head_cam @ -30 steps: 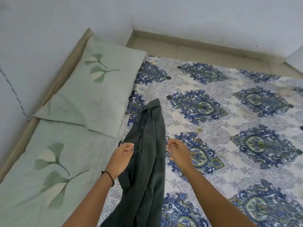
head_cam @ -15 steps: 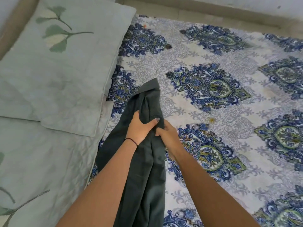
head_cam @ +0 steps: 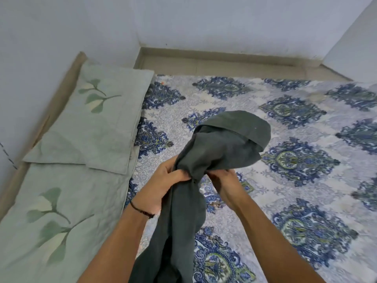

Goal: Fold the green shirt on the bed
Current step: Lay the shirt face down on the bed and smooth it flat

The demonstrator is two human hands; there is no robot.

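Green shirt (head_cam: 214, 156), bunched, both hands gripping

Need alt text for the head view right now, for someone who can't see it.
Both hands, left hand and right hand, grip a bunched dark green shirt held above a blue-patterned bedsheet. Two pale green leaf-print pillows lie on the left by the wall.

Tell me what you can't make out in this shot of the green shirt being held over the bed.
- Head view: the green shirt's lower part runs off the bottom edge, so its full shape is unknown.
- Head view: the right hand's fingers are tucked under the bunched cloth, so its grip is unclear.
- Head view: the left hand's fingertips are buried in the fabric.
- Head view: buttons and sleeves are lost in the folds.
- Head view: the bedsheet is cut off at right.
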